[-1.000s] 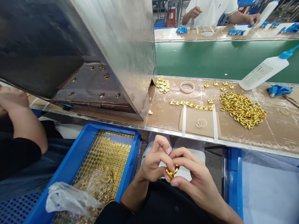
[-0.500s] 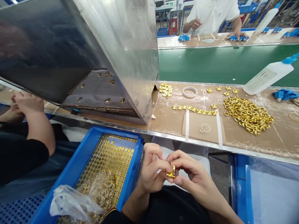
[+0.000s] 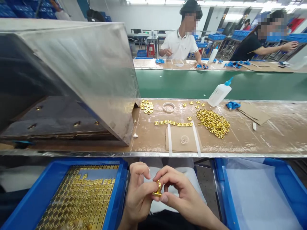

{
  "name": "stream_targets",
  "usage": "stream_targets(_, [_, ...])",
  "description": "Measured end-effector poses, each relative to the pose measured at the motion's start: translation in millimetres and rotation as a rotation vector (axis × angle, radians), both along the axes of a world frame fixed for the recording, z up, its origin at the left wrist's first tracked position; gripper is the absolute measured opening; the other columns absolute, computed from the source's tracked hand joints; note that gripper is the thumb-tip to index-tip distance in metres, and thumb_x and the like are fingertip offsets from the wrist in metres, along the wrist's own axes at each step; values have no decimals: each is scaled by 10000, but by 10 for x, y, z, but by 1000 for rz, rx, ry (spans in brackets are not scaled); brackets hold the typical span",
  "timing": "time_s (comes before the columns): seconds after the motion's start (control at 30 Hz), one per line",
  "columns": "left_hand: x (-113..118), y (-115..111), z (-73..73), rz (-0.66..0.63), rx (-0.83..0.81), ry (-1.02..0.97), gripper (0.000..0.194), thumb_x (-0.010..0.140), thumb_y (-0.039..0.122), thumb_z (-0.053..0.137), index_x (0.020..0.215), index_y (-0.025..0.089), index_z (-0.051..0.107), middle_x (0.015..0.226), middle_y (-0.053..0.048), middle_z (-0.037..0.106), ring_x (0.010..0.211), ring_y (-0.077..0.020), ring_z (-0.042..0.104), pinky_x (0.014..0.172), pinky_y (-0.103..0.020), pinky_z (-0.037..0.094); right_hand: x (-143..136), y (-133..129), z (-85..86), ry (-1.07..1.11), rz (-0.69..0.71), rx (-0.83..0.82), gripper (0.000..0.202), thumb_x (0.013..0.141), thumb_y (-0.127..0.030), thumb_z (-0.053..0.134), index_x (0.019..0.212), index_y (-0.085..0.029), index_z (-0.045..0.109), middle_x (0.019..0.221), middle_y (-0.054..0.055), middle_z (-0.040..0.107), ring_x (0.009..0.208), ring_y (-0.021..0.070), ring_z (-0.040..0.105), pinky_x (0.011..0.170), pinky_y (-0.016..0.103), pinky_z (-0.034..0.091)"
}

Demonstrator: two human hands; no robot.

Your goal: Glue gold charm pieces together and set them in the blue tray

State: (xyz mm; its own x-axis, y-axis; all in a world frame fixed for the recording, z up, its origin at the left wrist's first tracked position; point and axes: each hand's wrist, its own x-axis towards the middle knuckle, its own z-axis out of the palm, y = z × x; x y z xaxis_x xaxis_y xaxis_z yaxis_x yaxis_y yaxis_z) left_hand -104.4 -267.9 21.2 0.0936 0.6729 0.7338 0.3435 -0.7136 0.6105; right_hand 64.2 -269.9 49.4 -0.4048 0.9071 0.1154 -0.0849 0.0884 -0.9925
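Note:
Over my lap, my left hand (image 3: 140,193) and my right hand (image 3: 181,195) meet around one small shiny gold metal piece (image 3: 157,191). Thumb and fingers of both hands pinch it, and the fingertips cover part of it. It has a flat base with a ring-like part standing up. On the bench beyond lie a row of small gold square pieces (image 3: 174,123), a heap of gold rings (image 3: 213,123) and a small pile of gold squares (image 3: 146,107). Two thin clear rings (image 3: 184,139) rest on a taped cardboard piece (image 3: 177,147).
A metal hood (image 3: 91,80) stands at left on the bench. A blue crate (image 3: 123,172) of gold pieces is at lower left, another blue crate (image 3: 290,191) at lower right. A white bottle (image 3: 219,95) and tape roll (image 3: 169,107) stand behind. A person (image 3: 179,44) sits across the green belt (image 3: 172,81).
The view has turned right and lifted, so the bench appears further left and more of the room shows. Both hands still hold the gold piece, which looks slightly more upright.

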Motion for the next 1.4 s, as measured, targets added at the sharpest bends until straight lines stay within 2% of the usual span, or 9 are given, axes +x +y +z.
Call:
stream_targets(0.2, [56, 34, -25, 54, 52, -23, 225, 954, 182, 584, 737, 224, 625, 831, -23, 384, 863, -207, 447, 754, -365, 479, 19, 37, 17, 12, 19, -21, 330, 921, -508, 689, 901, -180, 719, 972, 67, 682, 879, 164, 632, 777, 275, 488])
stream_targets(0.33, [57, 30, -54, 67, 49, -3, 199, 946, 154, 571, 781, 237, 645, 768, -11, 376, 792, -197, 418, 735, -348, 455, 18, 48, -7, 27, 34, -57, 324, 922, -496, 692, 872, -176, 705, 945, 58, 674, 847, 153, 612, 743, 261, 471])
stream_targets(0.43, [63, 19, -89, 47, 30, -15, 210, 968, 179, 547, 789, 232, 644, 771, -8, 368, 788, -195, 409, 754, -344, 441, 17, 42, -29, 24, 41, -75, 334, 909, -500, 706, 851, -171, 699, 928, 53, 671, 834, 149, 605, 736, 255, 462])
stream_targets(0.63, [50, 16, -161, -73, -40, -75, 267, 1014, 273, 503, 761, 227, 576, 786, -6, 348, 819, -197, 411, 799, -349, 438, 8, 33, -62, 12, 51, -87, 355, 904, -517, 704, 824, -172, 685, 900, 45, 673, 836, 155, 606, 748, 264, 455])
stream_targets(0.8, [-7, 46, -178, -84, -52, -93, 251, 1007, 294, 523, 770, 230, 573, 794, -6, 331, 822, -198, 406, 782, -354, 434, -35, 102, -104, 28, 111, -93, 373, 902, -544, 695, 844, -175, 693, 872, 41, 678, 791, 152, 588, 706, 261, 445])
stream_targets(0.9, [-4, 67, -219, -121, -99, -181, 256, 1002, 346, 541, 775, 232, 574, 797, -3, 331, 822, -193, 418, 752, -343, 434, -75, 169, -137, 37, 156, -78, 393, 888, -567, 701, 878, -175, 708, 853, 40, 685, 762, 152, 582, 680, 261, 444])
stream_targets(1.07, [56, 69, -349, -190, -236, -423, 287, 973, 416, 594, 754, 232, 571, 815, 0, 348, 828, -184, 428, 748, -330, 425, -162, 228, -220, 97, 207, -153, 389, 867, -566, 728, 950, -186, 710, 849, 35, 700, 729, 151, 587, 684, 269, 473])
stream_targets(1.27, [80, 39, -423, -298, -351, -617, 340, 888, 477, 706, 705, 217, 587, 832, -9, 374, 830, -185, 426, 719, -316, 428, -208, 315, -291, 109, 281, -10, 391, 841, -586, 743, 869, -198, 708, 840, 33, 675, 783, 174, 587, 717, 285, 488])
stream_targets(1.4, [47, 24, -440, -349, -379, -621, 348, 851, 555, 712, 770, 222, 649, 956, -38, 438, 914, -197, 470, 756, -312, 471, -187, 356, -282, 29, 288, 86, 381, 891, -572, 693, 909, -192, 714, 836, 37, 683, 764, 169, 598, 696, 277, 496])
